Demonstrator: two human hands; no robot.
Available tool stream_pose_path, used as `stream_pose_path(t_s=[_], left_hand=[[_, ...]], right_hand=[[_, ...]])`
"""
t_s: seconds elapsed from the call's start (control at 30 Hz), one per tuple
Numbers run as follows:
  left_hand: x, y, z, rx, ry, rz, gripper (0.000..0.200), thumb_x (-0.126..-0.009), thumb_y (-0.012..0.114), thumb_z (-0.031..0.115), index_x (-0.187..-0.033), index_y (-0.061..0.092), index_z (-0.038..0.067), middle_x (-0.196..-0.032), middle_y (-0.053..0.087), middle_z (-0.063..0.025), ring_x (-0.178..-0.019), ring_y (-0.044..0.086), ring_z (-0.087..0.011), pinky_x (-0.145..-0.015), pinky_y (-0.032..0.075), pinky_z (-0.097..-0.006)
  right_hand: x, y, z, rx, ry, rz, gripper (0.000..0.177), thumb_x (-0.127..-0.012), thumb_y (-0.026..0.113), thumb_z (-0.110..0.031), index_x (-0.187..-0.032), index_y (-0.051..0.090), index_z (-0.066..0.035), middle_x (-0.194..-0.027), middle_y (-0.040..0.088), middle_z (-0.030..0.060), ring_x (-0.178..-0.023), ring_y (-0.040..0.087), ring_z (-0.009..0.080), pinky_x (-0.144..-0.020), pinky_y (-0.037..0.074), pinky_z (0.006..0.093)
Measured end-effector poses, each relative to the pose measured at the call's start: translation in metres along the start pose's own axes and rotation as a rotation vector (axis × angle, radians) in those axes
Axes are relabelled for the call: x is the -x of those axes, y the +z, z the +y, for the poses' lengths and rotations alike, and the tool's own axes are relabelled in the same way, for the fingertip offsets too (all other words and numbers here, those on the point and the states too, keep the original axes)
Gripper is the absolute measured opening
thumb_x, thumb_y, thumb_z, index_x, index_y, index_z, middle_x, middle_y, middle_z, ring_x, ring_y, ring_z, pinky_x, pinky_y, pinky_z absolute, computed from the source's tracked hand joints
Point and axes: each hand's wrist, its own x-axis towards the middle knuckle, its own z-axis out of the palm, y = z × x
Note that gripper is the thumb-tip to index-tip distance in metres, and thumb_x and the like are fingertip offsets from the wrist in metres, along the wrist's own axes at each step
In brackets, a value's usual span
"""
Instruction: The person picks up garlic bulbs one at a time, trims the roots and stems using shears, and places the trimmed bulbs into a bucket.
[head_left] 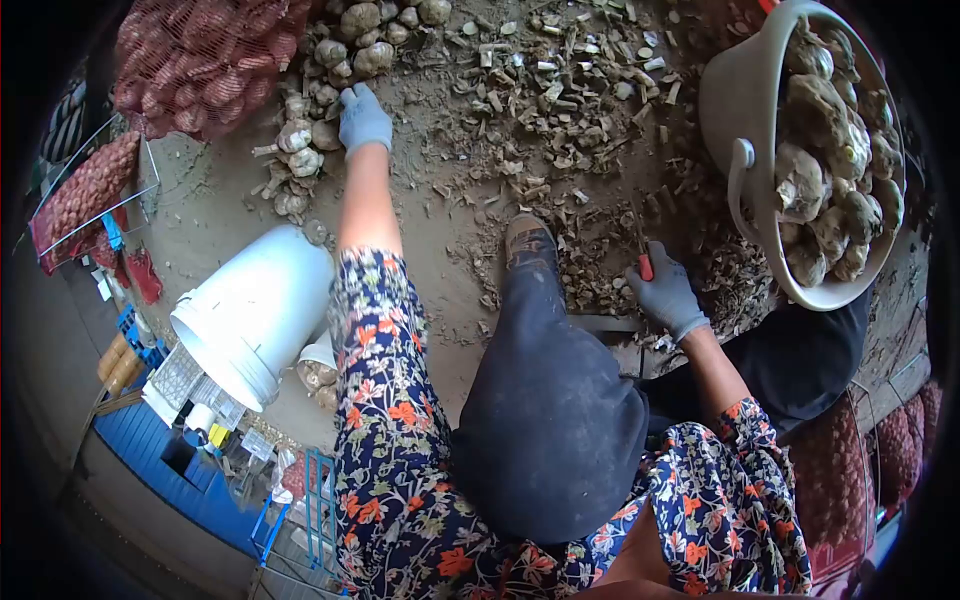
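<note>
My left hand (366, 122), in a grey glove, reaches to the edge of a heap of garlic bulbs (300, 137) on the ground. Its fingers are partly spread beside the bulbs, and I see no bulb in its grasp. Lower right, my gloved right hand (672, 296) is closed around the red handle of a knife (645, 268). The thin blade points away from me, over scattered garlic trimmings (570, 110). To the right of that hand, a pale bucket (730, 95) is filled with garlic bulbs (835, 190).
A red mesh sack (205, 65) of bulbs stands beyond the heap. On the left, a white bucket (245, 310) lies tilted, with a smaller container (318, 358) of bulbs beside it. My boot (530, 243) rests among the trimmings. More filled sacks (835, 480) stand lower right.
</note>
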Motion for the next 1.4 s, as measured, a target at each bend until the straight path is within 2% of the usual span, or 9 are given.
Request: stream_pose_path(t_s=[0.2,0.47,0.53,0.63,0.77,0.83,0.93,1.13,1.4], left_hand=[[-0.027,0.003,-0.004,-0.067,-0.113,-0.399,0.064,-0.071,0.073,0.025,-0.123,0.043,0.002,-0.124,0.052,-0.0261,-0.107,0.058,-0.0395,-0.091,0.049,-0.0441],[0.061,0.024,0.016,0.044,-0.048,-0.371,0.064,-0.071,0.074,0.022,-0.123,0.043,0.001,-0.109,0.063,-0.0189,-0.101,0.062,-0.0331,-0.089,0.049,-0.0399],[0.073,0.012,0.03,0.989,-0.009,-0.305,0.062,-0.071,0.079,0.015,-0.121,0.046,0.0,-0.105,0.062,-0.011,-0.093,0.061,-0.0202,-0.084,0.05,-0.033],[0.11,-0.052,0.077,1.376,0.029,-0.323,0.061,-0.067,0.082,0.011,-0.117,0.051,-0.001,-0.103,0.059,-0.0052,-0.089,0.056,-0.0121,-0.081,0.049,-0.028],[0.133,-0.082,0.097,1.33,0.187,-0.276,0.056,-0.067,0.083,0.015,-0.112,0.055,-0.001,-0.101,0.06,-0.008,-0.088,0.06,-0.0171,-0.079,0.05,-0.03],[0.136,-0.091,0.099,0.917,0.49,0.04,0.057,-0.064,0.084,0.017,-0.111,0.057,-0.002,-0.099,0.06,-0.0117,-0.088,0.062,-0.023,-0.078,0.051,-0.0319],[0.149,-0.108,0.105,0.871,0.477,0.053,0.062,-0.056,0.083,0.013,-0.111,0.058,-0.002,-0.1,0.06,-0.0131,-0.09,0.061,-0.0255,-0.08,0.05,-0.0341],[0.165,-0.115,0.122,0.766,0.458,0.231,0.061,-0.052,0.081,0.011,-0.109,0.059,0.002,-0.099,0.059,-0.0131,-0.088,0.061,-0.028,-0.08,0.05,-0.0356],[0.168,-0.101,0.122,0.939,0.402,-0.099,0.049,-0.071,0.08,0.012,-0.112,0.059,-0.003,-0.1,0.061,-0.0051,-0.089,0.059,-0.0119,-0.078,0.05,-0.0248]], right_hand=[[-0.013,0.003,-0.043,0.053,-0.04,-0.045,0.029,-0.084,0.055,-0.027,-0.096,0.048,-0.002,-0.085,0.061,0.0262,-0.086,0.059,0.0441,-0.075,0.045,0.0503],[-0.024,-0.001,-0.081,0.086,-0.114,-0.04,0.031,-0.085,0.055,-0.026,-0.101,0.047,-0.001,-0.093,0.062,0.0268,-0.09,0.059,0.0429,-0.078,0.046,0.0493],[-0.02,-0.003,-0.079,0.147,-0.133,-0.009,0.033,-0.084,0.057,-0.026,-0.102,0.047,-0.001,-0.093,0.062,0.0251,-0.09,0.06,0.0412,-0.078,0.047,0.0485],[-0.015,-0.009,-0.074,0.361,-0.214,0.077,0.033,-0.081,0.061,-0.025,-0.102,0.048,-0.004,-0.092,0.061,0.0216,-0.089,0.061,0.0383,-0.077,0.047,0.0473],[-0.008,-0.016,-0.086,0.431,-0.281,0.235,0.036,-0.077,0.065,-0.025,-0.102,0.048,-0.007,-0.091,0.061,0.0166,-0.087,0.062,0.0344,-0.078,0.046,0.0455],[-0.004,-0.018,-0.093,0.45,-0.302,0.267,0.04,-0.078,0.065,-0.033,-0.102,0.048,-0.006,-0.09,0.061,0.0163,-0.087,0.062,0.0339,-0.077,0.046,0.0458],[0.0,-0.021,-0.102,0.541,-0.365,0.279,0.05,-0.081,0.062,-0.048,-0.102,0.048,-0.005,-0.09,0.061,0.0166,-0.086,0.063,0.0329,-0.076,0.047,0.0471],[0.008,-0.024,-0.105,0.549,-0.288,0.147,0.05,-0.082,0.063,-0.046,-0.102,0.047,-0.003,-0.092,0.062,0.0184,-0.085,0.064,0.0351,-0.076,0.048,0.0452],[-0.012,-0.022,-0.077,0.341,-0.184,0.102,0.034,-0.082,0.061,-0.027,-0.098,0.048,-0.001,-0.086,0.066,0.023,-0.083,0.065,0.0372,-0.073,0.05,0.046]])
